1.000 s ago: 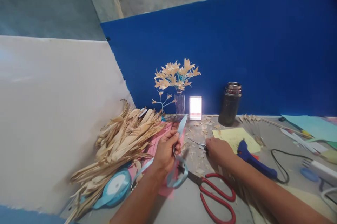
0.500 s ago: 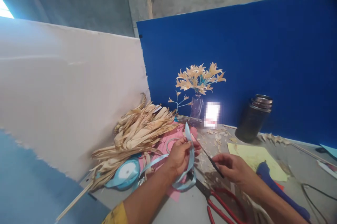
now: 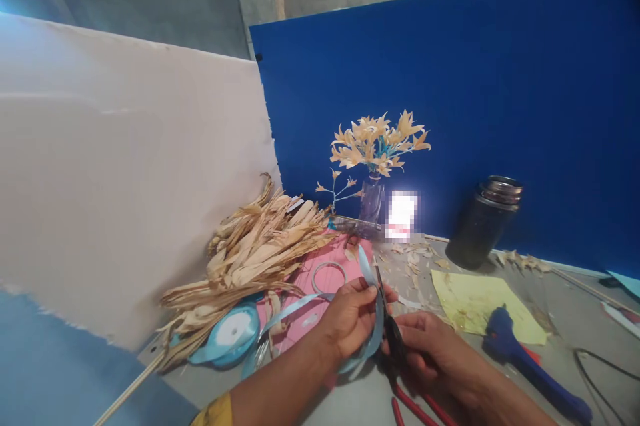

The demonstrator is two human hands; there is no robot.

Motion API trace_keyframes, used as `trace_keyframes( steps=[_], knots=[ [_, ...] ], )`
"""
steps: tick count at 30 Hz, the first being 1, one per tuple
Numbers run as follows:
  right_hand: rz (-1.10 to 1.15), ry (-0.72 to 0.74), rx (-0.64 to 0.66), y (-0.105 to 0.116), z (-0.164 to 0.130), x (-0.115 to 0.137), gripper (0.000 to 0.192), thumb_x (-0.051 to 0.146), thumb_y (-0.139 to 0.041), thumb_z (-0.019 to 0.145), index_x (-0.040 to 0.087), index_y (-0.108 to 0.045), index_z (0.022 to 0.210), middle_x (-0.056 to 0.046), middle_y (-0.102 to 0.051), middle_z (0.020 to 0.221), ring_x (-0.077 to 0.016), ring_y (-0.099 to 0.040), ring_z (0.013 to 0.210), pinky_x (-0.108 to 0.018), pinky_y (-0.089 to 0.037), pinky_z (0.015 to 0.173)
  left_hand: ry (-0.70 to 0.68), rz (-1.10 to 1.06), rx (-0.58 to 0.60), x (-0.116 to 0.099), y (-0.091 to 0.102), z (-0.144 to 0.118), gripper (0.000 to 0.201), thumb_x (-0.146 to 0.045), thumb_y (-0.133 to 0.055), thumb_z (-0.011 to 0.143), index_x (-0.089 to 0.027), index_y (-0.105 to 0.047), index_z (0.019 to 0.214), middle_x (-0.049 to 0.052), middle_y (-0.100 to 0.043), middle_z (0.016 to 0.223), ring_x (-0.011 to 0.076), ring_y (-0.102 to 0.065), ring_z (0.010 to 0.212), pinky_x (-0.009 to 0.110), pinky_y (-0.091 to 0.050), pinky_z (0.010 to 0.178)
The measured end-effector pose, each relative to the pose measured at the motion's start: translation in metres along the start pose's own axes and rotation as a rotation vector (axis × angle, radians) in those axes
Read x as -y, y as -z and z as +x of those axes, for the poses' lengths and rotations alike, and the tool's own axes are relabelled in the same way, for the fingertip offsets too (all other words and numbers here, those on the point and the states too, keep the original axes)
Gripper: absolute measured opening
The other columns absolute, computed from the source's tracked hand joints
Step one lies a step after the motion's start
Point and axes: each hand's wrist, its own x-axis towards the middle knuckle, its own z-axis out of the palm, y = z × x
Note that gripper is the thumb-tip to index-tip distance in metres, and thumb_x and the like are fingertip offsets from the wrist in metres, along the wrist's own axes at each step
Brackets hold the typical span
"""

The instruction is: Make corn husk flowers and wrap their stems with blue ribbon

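While pinching the pale blue satin ribbon upright in the left hand, just right of the pink paper sheet: right hand gripping small black snips against it. Cutting step; next needs blades square across ribbon.

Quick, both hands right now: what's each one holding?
Left hand: closed, pinching the light blue ribbon.
Right hand: closed around small black scissors, blades up against the ribbon.
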Motion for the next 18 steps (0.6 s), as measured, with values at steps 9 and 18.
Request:
trace_keyframes(
  steps=[9, 18],
  knots=[
    [0.152, 0.079, 0.003, -0.010, -0.004, -0.002, 0.049, 0.050, -0.091, 0.055, 0.012, -0.070, 0.078, 0.000, -0.060, 0.063, -0.0060, -0.041, 0.050, -0.019, -0.027, 0.046, -0.073, 0.000, 0.027, 0.000, -0.005, -0.003, 0.017, -0.013, -0.077, 0.073, -0.011, -0.067, 0.087, 0.009, -0.072, 0.084, 0.0158, -0.067, 0.074, 0.027, -0.053, 0.073],
    [-0.204, 0.102, -0.227, 0.006, -0.014, -0.008, 0.043, 0.055, -0.083, 0.059, 0.018, -0.061, 0.065, 0.004, -0.052, 0.052, -0.0102, -0.044, 0.049, -0.023, -0.038, 0.048, -0.167, 0.085, -0.078, -0.013, 0.001, 0.002, 0.052, -0.042, -0.088, 0.061, -0.019, -0.043, 0.069, -0.010, -0.034, 0.055, 0.0021, -0.019, 0.044, 0.017, -0.012, 0.041]
  ],
)
